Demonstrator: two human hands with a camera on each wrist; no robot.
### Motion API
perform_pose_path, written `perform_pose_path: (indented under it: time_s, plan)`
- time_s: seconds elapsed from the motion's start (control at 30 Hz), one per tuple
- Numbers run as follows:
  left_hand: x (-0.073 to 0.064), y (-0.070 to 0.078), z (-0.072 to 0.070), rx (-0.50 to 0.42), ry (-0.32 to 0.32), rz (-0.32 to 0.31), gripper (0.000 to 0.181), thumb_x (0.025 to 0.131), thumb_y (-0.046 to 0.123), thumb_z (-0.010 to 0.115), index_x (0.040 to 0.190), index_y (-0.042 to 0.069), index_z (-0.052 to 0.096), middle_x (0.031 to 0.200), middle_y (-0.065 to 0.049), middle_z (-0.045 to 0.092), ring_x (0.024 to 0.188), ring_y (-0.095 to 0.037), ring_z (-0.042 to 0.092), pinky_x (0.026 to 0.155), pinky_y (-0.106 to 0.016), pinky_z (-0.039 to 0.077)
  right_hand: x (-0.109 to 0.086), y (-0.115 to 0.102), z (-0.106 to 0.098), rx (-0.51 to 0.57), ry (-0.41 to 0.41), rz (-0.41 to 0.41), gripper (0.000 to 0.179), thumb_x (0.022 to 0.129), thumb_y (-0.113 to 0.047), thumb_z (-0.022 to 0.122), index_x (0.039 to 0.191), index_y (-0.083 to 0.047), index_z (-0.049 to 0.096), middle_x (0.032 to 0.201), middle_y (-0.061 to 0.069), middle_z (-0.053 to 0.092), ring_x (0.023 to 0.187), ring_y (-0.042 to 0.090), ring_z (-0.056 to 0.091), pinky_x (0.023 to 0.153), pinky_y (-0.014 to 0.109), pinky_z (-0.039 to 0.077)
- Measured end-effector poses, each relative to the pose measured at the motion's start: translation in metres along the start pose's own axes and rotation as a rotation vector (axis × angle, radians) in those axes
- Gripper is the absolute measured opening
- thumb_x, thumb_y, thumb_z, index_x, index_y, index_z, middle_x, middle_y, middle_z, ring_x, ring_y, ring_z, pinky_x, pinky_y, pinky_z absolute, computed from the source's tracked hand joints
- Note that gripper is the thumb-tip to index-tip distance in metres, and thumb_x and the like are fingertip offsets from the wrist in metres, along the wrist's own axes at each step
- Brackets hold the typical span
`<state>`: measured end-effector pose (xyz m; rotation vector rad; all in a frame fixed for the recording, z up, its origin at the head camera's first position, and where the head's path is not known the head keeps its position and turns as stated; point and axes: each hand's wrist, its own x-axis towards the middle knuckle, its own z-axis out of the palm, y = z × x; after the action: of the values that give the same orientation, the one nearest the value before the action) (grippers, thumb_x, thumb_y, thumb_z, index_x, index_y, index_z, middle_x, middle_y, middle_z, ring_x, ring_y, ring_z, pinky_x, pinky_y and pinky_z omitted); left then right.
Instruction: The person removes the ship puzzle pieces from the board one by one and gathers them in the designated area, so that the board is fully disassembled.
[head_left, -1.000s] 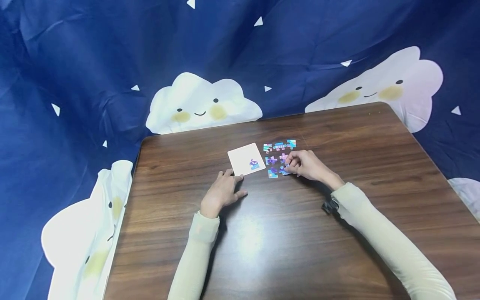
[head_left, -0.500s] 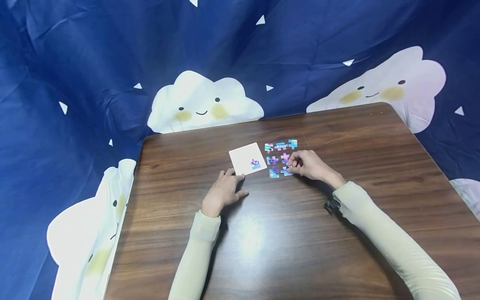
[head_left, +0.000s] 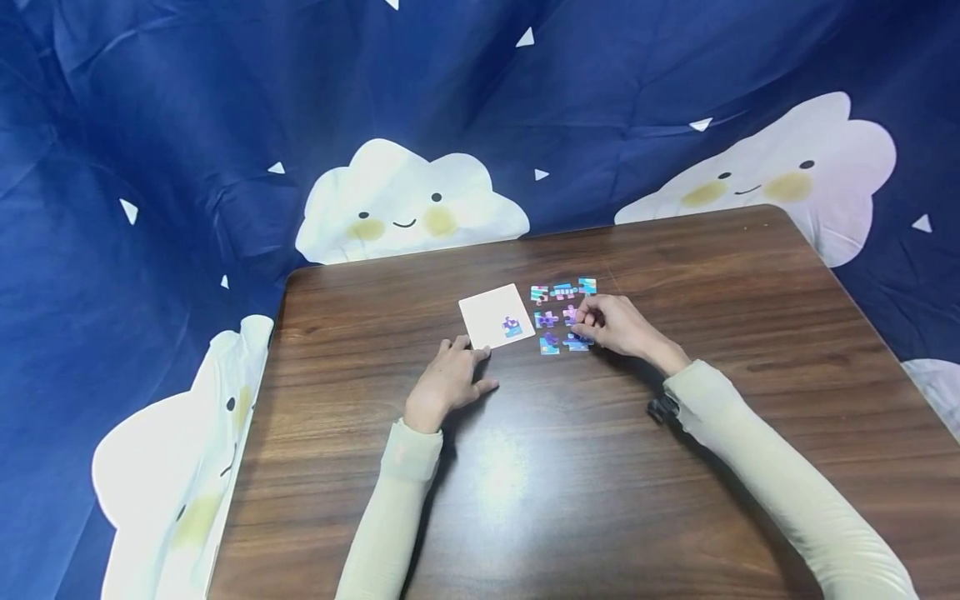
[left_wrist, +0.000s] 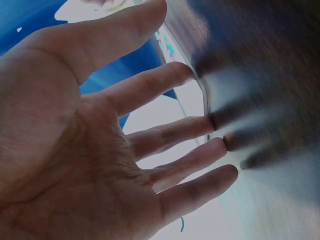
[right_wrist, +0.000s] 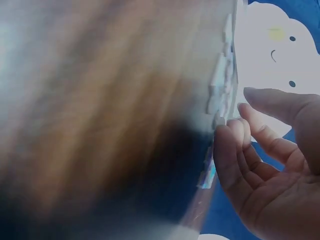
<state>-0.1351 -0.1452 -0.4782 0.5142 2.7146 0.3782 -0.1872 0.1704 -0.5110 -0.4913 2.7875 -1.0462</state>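
Note:
My left hand lies with fingers spread, its fingertips at the near edge of a white square card. On that card sits a small purple and blue jigsaw piece. To the card's right, more jigsaw pieces lie in rough rows. My right hand is over the right end of these, fingers bent. In the right wrist view its thumb stands clear of the pieces, and I see nothing gripped. A blue and purple piece lies beside the right thumb, partly covered by it. Other pieces may be hidden under the hand.
The brown wooden table reaches back to a dark blue curtain printed with clouds. A small black object sits at the right sleeve cuff. Light glares off the table between the forearms.
My right thumb and index finger have moved apart, and more of the lower right piece shows. The left hand keeps its place at the card. The view shifts slightly.

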Motion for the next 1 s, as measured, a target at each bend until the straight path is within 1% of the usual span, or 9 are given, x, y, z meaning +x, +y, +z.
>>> perform_pose_path:
  time_s: [0.1,0.33,0.5,0.67,0.83,1.0]
  plan:
    - [-0.001,-0.001,-0.001,0.002,-0.003,-0.001,0.062,0.096,0.041,0.075,0.15,0.016,0.058,0.157,-0.019,0.048,0.137,-0.041,0.049,0.115,-0.053,0.048,0.006,-0.006,-0.001,-0.004,0.015,-0.023,0.007,0.095,-0.012,0.074,0.09,-0.01,0.07,0.08,0.003,0.066,0.074,0.014,0.057,0.069,0.023,0.045]
    - [-0.001,-0.001,-0.002,0.009,0.008,0.014,0.06,0.096,0.041,0.075,0.149,0.016,0.06,0.154,-0.019,0.051,0.134,-0.042,0.051,0.112,-0.053,0.05,0.023,-0.023,0.003,0.008,-0.007,-0.044,0.006,0.096,-0.014,0.074,0.094,-0.009,0.073,0.086,0.004,0.07,0.079,0.016,0.06,0.072,0.024,0.047]
    - [0.0,-0.002,-0.001,0.013,0.007,0.014,0.061,0.096,0.041,0.075,0.149,0.017,0.06,0.154,-0.019,0.051,0.134,-0.041,0.051,0.112,-0.052,0.05,0.034,-0.037,0.011,0.045,-0.03,-0.056,0.01,0.095,-0.011,0.074,0.102,-0.004,0.073,0.092,0.009,0.072,0.083,0.018,0.064,0.073,0.024,0.049]
    - [0.001,-0.004,0.001,0.029,0.01,0.015,0.061,0.095,0.042,0.076,0.149,0.018,0.06,0.152,-0.019,0.053,0.131,-0.04,0.052,0.111,-0.051,0.05,0.047,-0.053,0.022,0.067,-0.072,-0.059,0.014,0.098,-0.012,0.07,0.108,-0.003,0.073,0.093,0.009,0.072,0.08,0.019,0.065,0.074,0.027,0.052]
    - [0.002,-0.005,0.001,0.034,0.007,0.02,0.061,0.095,0.042,0.076,0.148,0.018,0.06,0.151,-0.019,0.053,0.131,-0.041,0.052,0.11,-0.052,0.05,0.057,-0.062,0.035,0.054,-0.086,-0.075,0.018,0.097,-0.013,0.07,0.11,0.0,0.073,0.094,0.009,0.072,0.083,0.018,0.065,0.077,0.03,0.053]
    - [0.003,-0.005,0.0,0.034,0.006,0.026,0.061,0.095,0.042,0.075,0.149,0.018,0.06,0.151,-0.019,0.052,0.131,-0.041,0.052,0.11,-0.051,0.051,0.062,-0.066,0.043,-0.005,-0.105,-0.068,0.025,0.093,-0.016,0.079,0.112,-0.001,0.073,0.098,0.01,0.071,0.088,0.021,0.063,0.083,0.037,0.054]
